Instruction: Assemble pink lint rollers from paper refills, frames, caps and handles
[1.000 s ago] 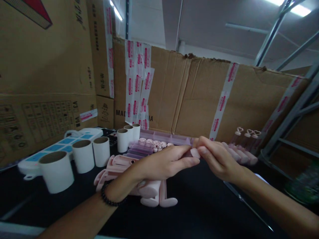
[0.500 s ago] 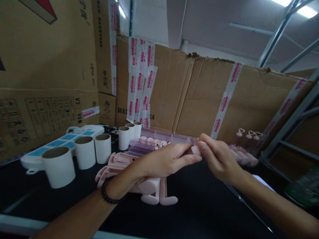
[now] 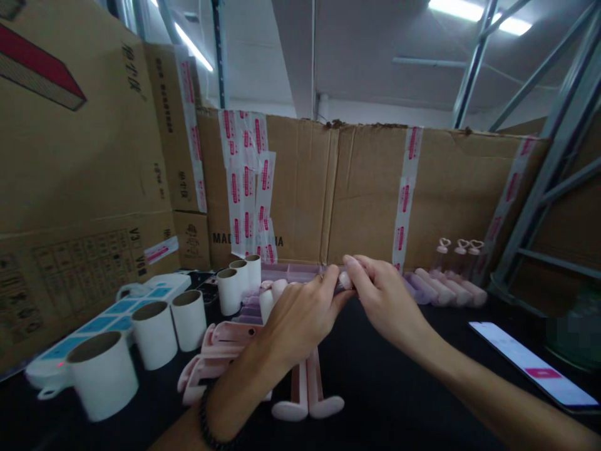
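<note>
My left hand (image 3: 305, 313) is closed, its fingers curled round a dark, partly see-through part of a small piece with a rounded pale pink end (image 3: 345, 280). My right hand (image 3: 382, 294) pinches at that pink end, thumb and fingers meeting my left fingertips. Most of the piece is hidden by the fingers, so its kind is unclear. Just behind my left hand shows a white cylinder (image 3: 266, 305) with a pink part; I cannot tell whether it is held. Under my left forearm lie pink plastic parts (image 3: 230, 338), with two long-stemmed ones (image 3: 300, 391) nearer me.
White paper-like rolls (image 3: 101, 382) stand at left beside a white and blue power strip (image 3: 117, 310). Pink tubes (image 3: 451, 291) with heart-shaped loops (image 3: 462, 244) behind them are at right, near a lit phone (image 3: 533, 363). A cardboard wall (image 3: 366, 188) closes the back.
The view has turned right and levelled. Both hands have shifted left in it, and my left fingers, straighter before, are now curled. The white cylinder shows behind my left hand, and the phone shows fully.
</note>
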Motion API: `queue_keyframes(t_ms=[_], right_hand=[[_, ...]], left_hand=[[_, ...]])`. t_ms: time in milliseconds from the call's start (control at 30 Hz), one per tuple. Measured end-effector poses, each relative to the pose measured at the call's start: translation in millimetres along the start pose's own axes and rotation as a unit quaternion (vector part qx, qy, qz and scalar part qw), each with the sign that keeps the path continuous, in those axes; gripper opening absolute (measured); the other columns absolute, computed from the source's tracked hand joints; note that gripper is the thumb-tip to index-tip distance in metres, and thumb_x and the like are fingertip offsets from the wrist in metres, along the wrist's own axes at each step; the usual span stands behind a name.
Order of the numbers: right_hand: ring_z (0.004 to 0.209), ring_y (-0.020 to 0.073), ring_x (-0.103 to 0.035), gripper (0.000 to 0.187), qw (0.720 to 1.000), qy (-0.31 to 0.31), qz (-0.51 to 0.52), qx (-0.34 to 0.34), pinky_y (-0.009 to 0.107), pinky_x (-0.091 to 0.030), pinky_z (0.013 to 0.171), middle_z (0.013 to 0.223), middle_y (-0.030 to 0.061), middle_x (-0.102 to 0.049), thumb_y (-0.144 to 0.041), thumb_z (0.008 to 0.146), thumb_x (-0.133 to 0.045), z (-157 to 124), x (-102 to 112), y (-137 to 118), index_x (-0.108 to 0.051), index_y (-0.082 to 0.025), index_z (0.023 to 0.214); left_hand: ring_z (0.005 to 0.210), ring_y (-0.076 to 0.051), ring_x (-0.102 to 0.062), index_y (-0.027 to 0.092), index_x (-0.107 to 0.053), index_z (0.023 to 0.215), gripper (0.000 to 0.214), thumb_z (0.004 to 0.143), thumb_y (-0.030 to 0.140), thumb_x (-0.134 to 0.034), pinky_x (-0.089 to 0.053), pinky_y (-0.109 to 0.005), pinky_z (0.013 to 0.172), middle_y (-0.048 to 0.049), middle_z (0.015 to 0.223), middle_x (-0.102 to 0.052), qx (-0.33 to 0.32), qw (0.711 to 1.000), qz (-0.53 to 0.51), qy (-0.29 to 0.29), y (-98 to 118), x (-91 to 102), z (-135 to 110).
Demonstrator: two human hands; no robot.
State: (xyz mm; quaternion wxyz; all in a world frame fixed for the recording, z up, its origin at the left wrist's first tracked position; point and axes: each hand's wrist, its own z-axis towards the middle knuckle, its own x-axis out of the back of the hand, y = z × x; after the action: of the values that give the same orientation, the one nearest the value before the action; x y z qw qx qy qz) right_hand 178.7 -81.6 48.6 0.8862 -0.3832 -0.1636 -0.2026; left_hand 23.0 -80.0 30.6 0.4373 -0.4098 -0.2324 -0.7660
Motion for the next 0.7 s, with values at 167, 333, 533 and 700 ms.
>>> queue_keyframes(t_ms=[167,333,533,700], right_hand=[[0.062,0.0133,-0.043,0.044,0.998,-0.004,0.062,0.000,0.029,-0.030,0.059,0.064,-0.0032,-0.046,-0.046,0.102,-0.043,0.3,1.3,-4.7,-0.041,-0.021,0.067],[0.069,0.0141,-0.050,0.038,0.993,-0.012,0.114,-0.007,0.027,-0.037,0.064,0.074,-0.0030,-0.053,-0.050,0.104,-0.038,-13.2,2.0,-0.2,-0.047,-0.022,0.080],[0.085,0.0208,-0.062,0.015,0.981,0.062,-0.180,-0.019,0.031,-0.041,0.073,0.095,0.0041,-0.067,-0.032,0.100,-0.047,-16.4,34.2,74.3,-0.057,-0.022,0.103],[0.111,0.0299,-0.060,0.029,0.875,0.000,-0.458,-0.160,0.036,-0.043,0.088,0.120,0.0152,-0.062,-0.025,0.096,-0.051,-14.4,97.3,166.3,-0.063,-0.020,0.122]], left_hand=[[0.083,-0.033,-0.072,0.023,-0.051,0.111,0.032,0.105,0.048,-0.032,-0.039,-0.037,0.066,-0.0069,0.093,-0.074,0.008,0.999,-0.035,0.014,0.7,2.7,1.1],[0.076,-0.023,-0.066,0.022,-0.051,0.100,0.030,0.104,0.049,-0.036,-0.041,-0.032,0.066,-0.0020,0.079,-0.066,0.075,0.966,-0.238,0.068,-2.7,7.5,2.4],[0.059,-0.012,-0.057,0.021,-0.055,0.111,0.026,0.095,0.041,-0.053,-0.045,-0.024,0.055,0.0030,0.078,-0.057,0.150,0.788,-0.586,0.115,-17.0,14.4,12.1],[0.073,-0.020,-0.073,0.020,-0.052,0.098,0.025,0.086,0.034,-0.069,-0.059,-0.029,0.065,-0.0035,0.080,-0.070,0.191,0.689,-0.693,0.091,-20.8,16.3,22.1]])
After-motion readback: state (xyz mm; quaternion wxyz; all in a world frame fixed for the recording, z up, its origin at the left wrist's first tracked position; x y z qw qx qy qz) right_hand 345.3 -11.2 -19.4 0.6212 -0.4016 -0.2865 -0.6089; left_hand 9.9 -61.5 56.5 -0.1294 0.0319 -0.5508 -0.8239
